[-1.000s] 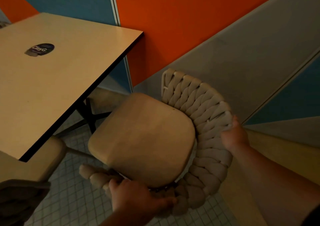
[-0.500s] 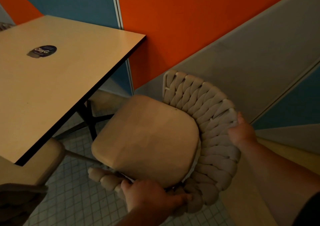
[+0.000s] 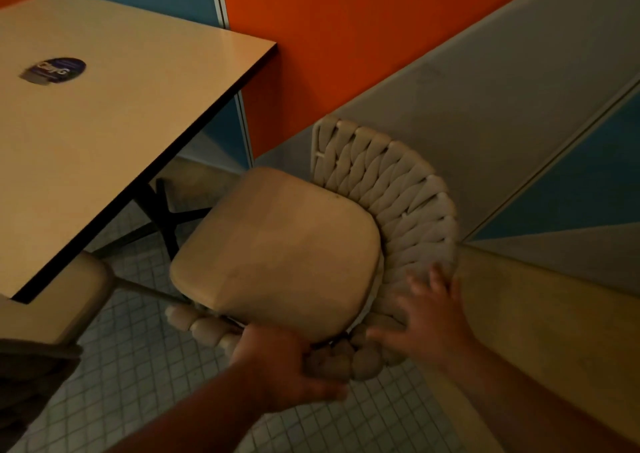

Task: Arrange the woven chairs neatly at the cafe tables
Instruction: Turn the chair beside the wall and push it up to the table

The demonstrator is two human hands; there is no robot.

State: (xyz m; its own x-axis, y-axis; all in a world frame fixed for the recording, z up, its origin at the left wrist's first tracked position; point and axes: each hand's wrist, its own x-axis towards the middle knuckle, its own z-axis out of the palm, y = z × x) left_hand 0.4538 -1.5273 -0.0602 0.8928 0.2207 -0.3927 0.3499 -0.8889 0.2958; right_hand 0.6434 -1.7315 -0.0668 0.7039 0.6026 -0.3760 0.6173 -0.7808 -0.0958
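**A:** Starting at the left, what was there?

**B:** The table (image 3: 104, 123), its near edge running diagonally, with a second seat (image 3: 59, 300) partly under its near corner.

**A:** And the woven chair?

**B:** The woven chair (image 3: 277, 255) stood on the tiled floor (image 3: 138, 366) just right of that edge and not under it. Its seat front faced the table, and its woven back curved round the far and right sides, close to the wall (image 3: 485, 123).

**A:** The hands?

**B:** The left hand (image 3: 277, 369) clasped the woven rim at the near side, fingers curled under it. The right hand (image 3: 429, 317) was spread with straight fingers at the back's lower right, gripping nothing. Blur hid whether it touched.

**A:** So which way should the chair go?

**B:** Leftward and away, I judged. The table lay up-left of both hands, across the seat, so a push from the rim would slide it under. The left hand was nearer the table and had the only hold.
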